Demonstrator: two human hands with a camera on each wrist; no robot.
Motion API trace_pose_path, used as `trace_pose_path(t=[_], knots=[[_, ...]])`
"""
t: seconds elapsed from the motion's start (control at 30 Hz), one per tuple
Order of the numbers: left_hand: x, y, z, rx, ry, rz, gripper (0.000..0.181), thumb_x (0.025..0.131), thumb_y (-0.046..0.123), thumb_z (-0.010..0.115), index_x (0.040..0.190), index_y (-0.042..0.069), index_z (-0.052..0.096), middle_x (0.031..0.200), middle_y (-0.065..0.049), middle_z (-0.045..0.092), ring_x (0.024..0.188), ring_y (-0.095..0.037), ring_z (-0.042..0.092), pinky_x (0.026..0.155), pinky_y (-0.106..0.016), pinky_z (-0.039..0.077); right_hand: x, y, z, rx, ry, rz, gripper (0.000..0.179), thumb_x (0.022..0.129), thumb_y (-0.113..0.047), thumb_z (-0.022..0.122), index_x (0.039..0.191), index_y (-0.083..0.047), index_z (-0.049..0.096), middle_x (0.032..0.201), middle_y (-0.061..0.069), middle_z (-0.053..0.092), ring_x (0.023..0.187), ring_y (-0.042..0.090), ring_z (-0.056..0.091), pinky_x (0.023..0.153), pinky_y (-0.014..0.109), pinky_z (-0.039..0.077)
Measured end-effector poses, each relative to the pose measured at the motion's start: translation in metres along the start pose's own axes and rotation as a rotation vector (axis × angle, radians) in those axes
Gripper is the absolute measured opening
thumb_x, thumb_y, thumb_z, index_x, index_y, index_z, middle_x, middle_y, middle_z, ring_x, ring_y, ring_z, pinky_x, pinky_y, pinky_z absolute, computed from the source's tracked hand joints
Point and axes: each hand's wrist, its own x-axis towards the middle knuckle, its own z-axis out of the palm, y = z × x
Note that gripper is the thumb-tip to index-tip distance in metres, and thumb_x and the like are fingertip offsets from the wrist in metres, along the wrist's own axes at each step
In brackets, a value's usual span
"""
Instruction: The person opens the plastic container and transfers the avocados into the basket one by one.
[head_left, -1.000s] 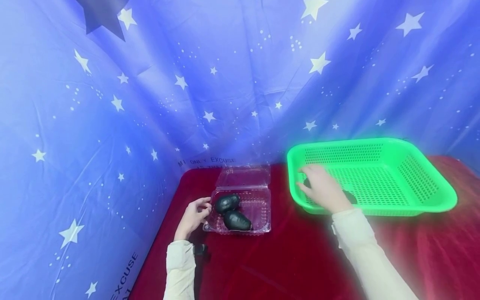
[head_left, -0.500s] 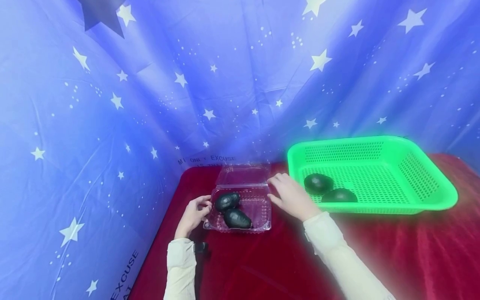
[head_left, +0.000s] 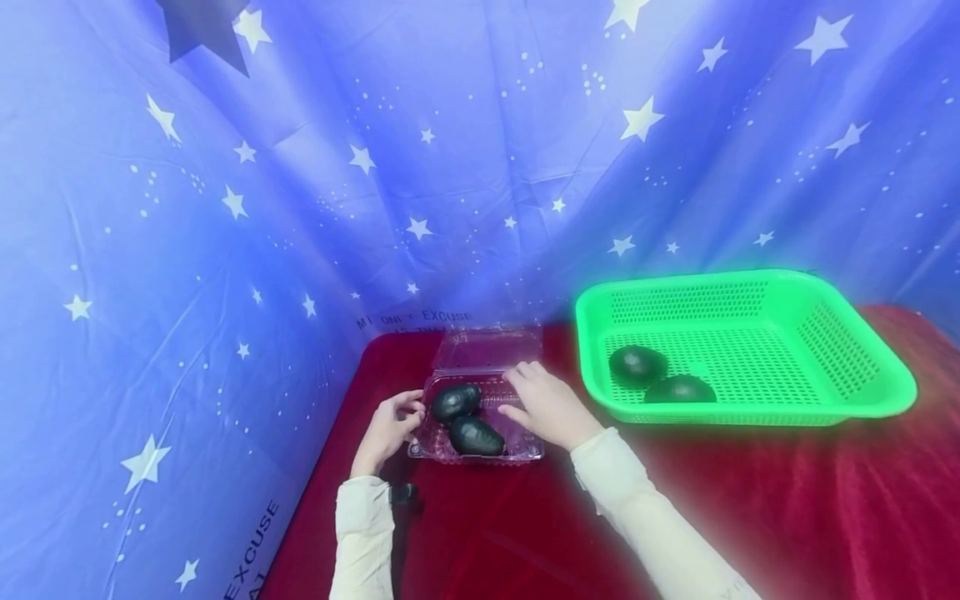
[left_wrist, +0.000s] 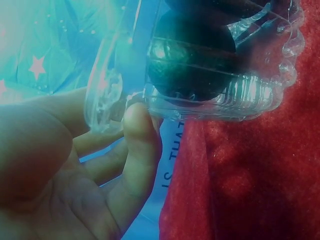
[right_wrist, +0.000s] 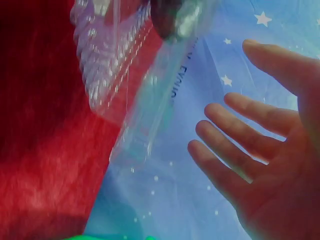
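A clear plastic clamshell container (head_left: 517,457) lies on the red cloth with its lid raised at the back. Two dark, glossy avocados (head_left: 477,437) sit in its left half. At its left rim, my left hand (head_left: 386,431) pinches the plastic edge; the left wrist view has a fingertip (left_wrist: 137,117) against the rim. My right hand (head_left: 549,407) hovers over the container's right side, fingers spread and holding nothing. In the right wrist view, its fingers (right_wrist: 235,130) stand apart from the plastic. Part of the container's right wall is hidden behind this hand.
To the right stands a green perforated basket (head_left: 847,417) with two more dark avocados (head_left: 637,366) in its left end. A blue star-printed curtain (head_left: 480,167) borders the red-covered table (head_left: 525,533) at the back and left. A small black object (head_left: 405,495) is beside the left wrist.
My right hand has left the green basket, moving left to the container, and the basket's two avocados have come into sight. The left hand has stayed at the container's left rim.
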Motion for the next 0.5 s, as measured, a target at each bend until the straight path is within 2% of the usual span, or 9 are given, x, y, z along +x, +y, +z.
trace_pose_path(t=[0.23,0.5], knots=[[0.001,-0.003,0.002,-0.004,-0.001,0.007,0.041,0.090,-0.006,0.063,0.131,-0.005,0.059,0.102,-0.020,0.065,0.084,-0.029,0.065,0.053,-0.031,0.058,0.002,-0.009,0.010,0.038,-0.031,0.020,0.051,0.088,-0.036,0.074,0.125,-0.002,0.062,0.119,0.016,0.063,0.117,0.033,0.058,0.103,0.047,0.050],[0.003,-0.004,0.000,-0.001,0.003,0.000,0.041,0.091,-0.005,0.062,0.132,-0.004,0.058,0.103,-0.019,0.066,0.084,-0.027,0.065,0.054,-0.032,0.058,0.007,-0.018,0.015,0.071,-0.144,0.087,0.061,0.091,-0.043,0.068,0.137,-0.003,0.056,0.133,0.017,0.062,0.127,0.033,0.056,0.105,0.049,0.049]])
